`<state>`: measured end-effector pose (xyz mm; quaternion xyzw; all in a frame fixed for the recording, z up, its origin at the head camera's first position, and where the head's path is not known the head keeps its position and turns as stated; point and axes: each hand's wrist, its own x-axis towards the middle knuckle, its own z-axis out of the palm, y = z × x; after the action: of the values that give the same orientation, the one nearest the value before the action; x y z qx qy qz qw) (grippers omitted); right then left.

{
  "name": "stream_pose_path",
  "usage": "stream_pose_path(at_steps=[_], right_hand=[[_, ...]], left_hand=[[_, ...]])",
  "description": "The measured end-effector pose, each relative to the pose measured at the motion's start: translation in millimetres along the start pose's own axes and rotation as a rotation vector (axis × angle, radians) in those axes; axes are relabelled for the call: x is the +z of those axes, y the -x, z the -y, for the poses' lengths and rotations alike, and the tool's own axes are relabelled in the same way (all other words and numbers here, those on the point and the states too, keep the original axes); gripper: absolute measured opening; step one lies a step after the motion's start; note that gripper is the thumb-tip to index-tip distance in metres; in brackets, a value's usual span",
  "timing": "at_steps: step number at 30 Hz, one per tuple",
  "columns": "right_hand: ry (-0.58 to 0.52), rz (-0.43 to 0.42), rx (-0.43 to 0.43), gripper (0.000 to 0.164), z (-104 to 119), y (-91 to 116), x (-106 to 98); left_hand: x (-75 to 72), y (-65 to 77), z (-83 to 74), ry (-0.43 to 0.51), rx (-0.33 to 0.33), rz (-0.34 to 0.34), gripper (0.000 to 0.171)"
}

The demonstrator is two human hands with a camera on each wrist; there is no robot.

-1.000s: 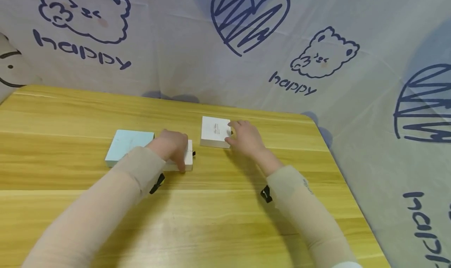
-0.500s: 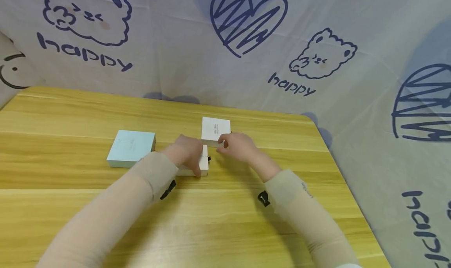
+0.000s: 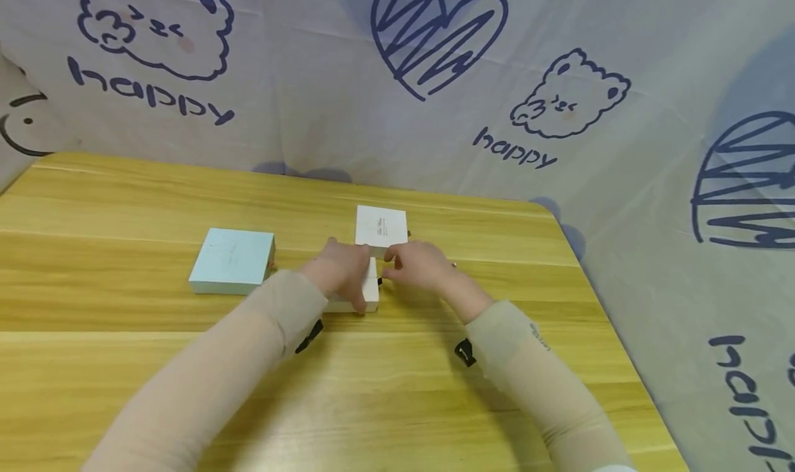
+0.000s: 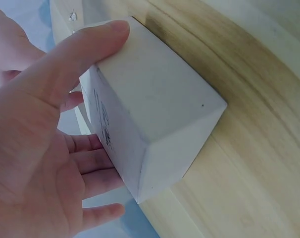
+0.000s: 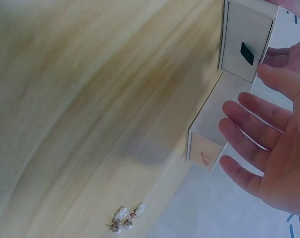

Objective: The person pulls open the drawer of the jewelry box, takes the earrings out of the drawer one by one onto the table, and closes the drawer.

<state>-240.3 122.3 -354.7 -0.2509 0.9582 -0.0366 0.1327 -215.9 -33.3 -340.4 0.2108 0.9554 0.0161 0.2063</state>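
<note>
Left hand clamped on near white box, contents hidden; right hand, fingers apart, near box's black tab.

With my left hand I grip a white box, dark lettering on top, black tab on its right end, level on the wooden table. Just behind it lies a second white box, printed top upward (whether they touch, I can't tell), near my right hand.
</note>
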Motion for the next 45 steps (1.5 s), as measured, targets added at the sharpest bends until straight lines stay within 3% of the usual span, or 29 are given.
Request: stream_pose_path(at_steps=[7, 21, 45], right_hand=[[0.015, 0.018, -0.046, 0.029, 1, -3, 4], [-0.070, 0.072, -0.094, 0.013, 5, -11, 15], [-0.024, 0.087, -0.031, 0.041, -16, -4, 13]], left_hand=[[0.2, -1.6, -1.8, 0.001, -0.012, -0.003, 0.077], [3.0, -4.4, -1.0, -0.008, -0.016, 0.004, 0.078], [0.9, -1.3, -1.0, 0.052, -0.030, 0.001, 0.076]])
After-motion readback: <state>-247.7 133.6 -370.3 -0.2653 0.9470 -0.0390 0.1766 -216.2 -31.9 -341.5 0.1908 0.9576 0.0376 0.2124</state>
